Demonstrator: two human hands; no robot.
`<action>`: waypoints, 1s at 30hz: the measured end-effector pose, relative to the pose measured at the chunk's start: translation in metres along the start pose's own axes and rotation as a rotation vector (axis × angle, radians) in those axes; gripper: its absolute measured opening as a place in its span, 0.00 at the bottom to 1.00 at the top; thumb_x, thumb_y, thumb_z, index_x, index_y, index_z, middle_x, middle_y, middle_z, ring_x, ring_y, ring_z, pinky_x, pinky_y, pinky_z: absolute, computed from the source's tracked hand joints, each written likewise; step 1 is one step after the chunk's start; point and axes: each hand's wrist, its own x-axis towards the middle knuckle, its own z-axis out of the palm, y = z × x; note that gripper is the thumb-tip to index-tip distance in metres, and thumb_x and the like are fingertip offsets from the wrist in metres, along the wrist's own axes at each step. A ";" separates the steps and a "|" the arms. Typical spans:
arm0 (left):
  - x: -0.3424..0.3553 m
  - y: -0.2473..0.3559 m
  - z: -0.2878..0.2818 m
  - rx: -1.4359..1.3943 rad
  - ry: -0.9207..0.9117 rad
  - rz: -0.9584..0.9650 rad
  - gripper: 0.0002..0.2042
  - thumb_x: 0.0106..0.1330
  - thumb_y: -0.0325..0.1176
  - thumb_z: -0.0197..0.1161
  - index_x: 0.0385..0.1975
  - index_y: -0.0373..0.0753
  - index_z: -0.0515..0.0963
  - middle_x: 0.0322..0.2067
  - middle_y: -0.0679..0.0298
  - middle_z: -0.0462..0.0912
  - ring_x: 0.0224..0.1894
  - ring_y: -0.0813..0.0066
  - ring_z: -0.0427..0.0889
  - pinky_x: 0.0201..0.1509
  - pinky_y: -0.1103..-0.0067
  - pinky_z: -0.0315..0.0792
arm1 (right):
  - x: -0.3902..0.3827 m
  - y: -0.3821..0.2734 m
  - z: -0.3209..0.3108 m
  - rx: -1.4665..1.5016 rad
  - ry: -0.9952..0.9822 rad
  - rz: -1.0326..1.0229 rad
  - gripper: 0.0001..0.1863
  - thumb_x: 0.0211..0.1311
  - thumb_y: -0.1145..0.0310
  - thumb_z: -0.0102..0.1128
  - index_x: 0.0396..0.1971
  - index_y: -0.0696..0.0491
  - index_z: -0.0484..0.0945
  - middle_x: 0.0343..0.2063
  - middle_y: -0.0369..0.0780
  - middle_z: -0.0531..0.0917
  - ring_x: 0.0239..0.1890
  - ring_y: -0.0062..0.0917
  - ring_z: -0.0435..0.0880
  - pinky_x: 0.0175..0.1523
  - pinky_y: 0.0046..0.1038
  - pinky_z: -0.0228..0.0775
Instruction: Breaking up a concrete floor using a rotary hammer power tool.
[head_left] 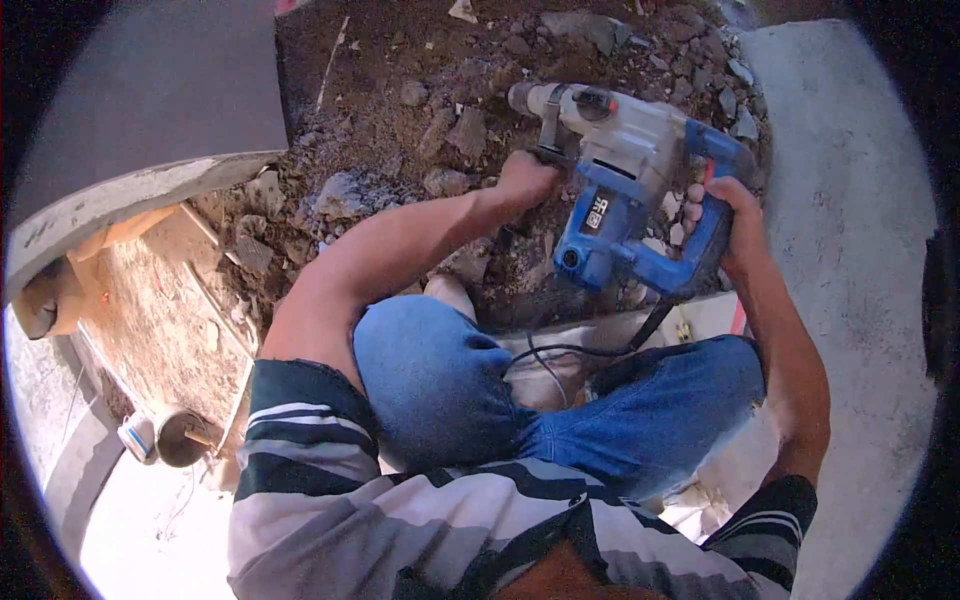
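A blue and silver rotary hammer drill (632, 140) lies across my two hands over broken rubble, its chuck pointing to the left. My left hand (530, 180) is closed around the side handle below the front collar. Around the blue rear grip, beside the red trigger, my right hand (735, 210) is wrapped. A black power cord (652, 328) runs from the bottom of the grip back between my knees. No bit can be made out at the chuck.
Soil and broken stones (465, 135) spread under and beyond the drill. A concrete ledge (840, 200) runs along the right; a grey slab (160, 110) stands at the far left. Below it lie a round container (182, 440) and thin sticks (215, 300).
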 end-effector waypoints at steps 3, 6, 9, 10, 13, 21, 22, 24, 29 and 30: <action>0.008 0.012 0.000 0.112 -0.001 0.050 0.18 0.41 0.42 0.58 0.23 0.30 0.76 0.24 0.51 0.78 0.28 0.59 0.78 0.32 0.71 0.69 | 0.015 0.004 -0.015 0.038 -0.009 -0.024 0.10 0.46 0.65 0.51 0.27 0.54 0.68 0.19 0.36 0.74 0.19 0.23 0.72 0.27 0.24 0.68; 0.007 0.010 0.001 0.230 -0.053 0.045 0.20 0.41 0.45 0.58 0.23 0.31 0.76 0.25 0.50 0.78 0.30 0.57 0.78 0.34 0.71 0.70 | 0.020 0.010 -0.035 0.022 0.012 0.003 0.11 0.46 0.66 0.49 0.31 0.53 0.66 0.21 0.34 0.72 0.19 0.20 0.71 0.25 0.23 0.67; 0.021 -0.002 -0.001 0.206 -0.010 0.163 0.20 0.41 0.46 0.58 0.23 0.32 0.76 0.26 0.51 0.78 0.30 0.59 0.78 0.34 0.72 0.70 | 0.043 0.011 -0.044 0.136 -0.135 0.066 0.12 0.47 0.65 0.49 0.32 0.53 0.66 0.21 0.34 0.71 0.19 0.19 0.70 0.25 0.22 0.68; 0.017 0.000 0.001 0.174 0.035 0.269 0.20 0.41 0.46 0.58 0.22 0.32 0.77 0.26 0.52 0.78 0.30 0.60 0.78 0.34 0.73 0.71 | 0.042 0.011 -0.047 0.155 -0.162 0.061 0.12 0.47 0.65 0.49 0.32 0.54 0.66 0.21 0.33 0.71 0.20 0.19 0.70 0.25 0.22 0.68; 0.013 0.016 -0.003 0.349 -0.085 0.103 0.19 0.41 0.45 0.59 0.23 0.32 0.77 0.26 0.53 0.78 0.30 0.61 0.78 0.33 0.73 0.71 | 0.044 0.009 -0.055 0.171 -0.196 0.060 0.11 0.48 0.65 0.49 0.31 0.54 0.66 0.21 0.33 0.71 0.20 0.18 0.70 0.26 0.21 0.68; 0.037 -0.019 -0.002 0.388 -0.016 0.330 0.19 0.41 0.45 0.59 0.24 0.33 0.77 0.25 0.53 0.78 0.30 0.61 0.78 0.34 0.74 0.70 | 0.057 0.015 -0.060 0.148 -0.227 0.078 0.08 0.49 0.67 0.49 0.28 0.52 0.64 0.21 0.33 0.70 0.19 0.18 0.70 0.26 0.20 0.68; 0.041 -0.021 -0.003 0.416 0.039 0.355 0.19 0.41 0.45 0.59 0.24 0.33 0.77 0.25 0.52 0.78 0.30 0.61 0.77 0.35 0.73 0.70 | 0.058 0.016 -0.057 0.132 -0.222 0.074 0.09 0.48 0.67 0.50 0.29 0.52 0.64 0.21 0.33 0.70 0.19 0.18 0.70 0.25 0.20 0.68; 0.021 0.014 0.005 0.344 -0.027 0.250 0.19 0.42 0.45 0.58 0.25 0.32 0.77 0.26 0.51 0.78 0.32 0.60 0.77 0.37 0.72 0.69 | 0.050 0.016 -0.069 0.120 -0.165 0.065 0.09 0.47 0.67 0.51 0.29 0.52 0.64 0.21 0.33 0.71 0.19 0.18 0.70 0.25 0.20 0.68; 0.015 -0.001 -0.024 0.822 -0.097 0.424 0.19 0.44 0.44 0.56 0.27 0.32 0.76 0.28 0.49 0.77 0.35 0.58 0.77 0.38 0.71 0.69 | 0.047 0.012 -0.041 0.144 -0.214 0.011 0.12 0.46 0.66 0.52 0.31 0.52 0.66 0.21 0.34 0.72 0.20 0.19 0.71 0.25 0.22 0.68; 0.011 -0.009 -0.030 0.698 -0.012 0.329 0.18 0.44 0.43 0.56 0.28 0.33 0.76 0.28 0.49 0.77 0.34 0.57 0.77 0.38 0.71 0.69 | 0.053 0.010 -0.038 0.143 -0.226 0.015 0.12 0.46 0.66 0.52 0.31 0.52 0.66 0.21 0.34 0.72 0.20 0.19 0.71 0.25 0.22 0.68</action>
